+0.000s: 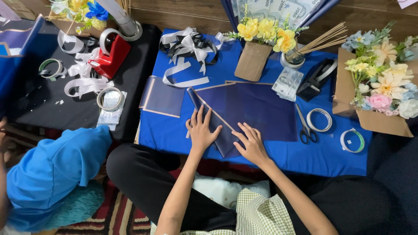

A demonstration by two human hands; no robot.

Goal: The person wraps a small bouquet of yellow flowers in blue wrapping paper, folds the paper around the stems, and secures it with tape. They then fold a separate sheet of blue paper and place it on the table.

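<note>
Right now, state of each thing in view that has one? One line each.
Left hand: flat, fingers spread, pressing the navy wrapping sheet.
Right hand: flat on the sheet's folded part.
Navy wrapping sheet: partly folded on the blue table.
Scissors: closed, lying flat.
Black tape dispenser: loaded, upright.
Red tape dispenser: loaded.
Yellow flowers: upright in brown wrap.

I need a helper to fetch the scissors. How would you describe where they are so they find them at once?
Start at the blue table cloth and go to the dark blue wrapping sheet under the right hand. The scissors lie just off its right edge, black handles toward the person, beside a white tape ring; they alone have blades.
</note>
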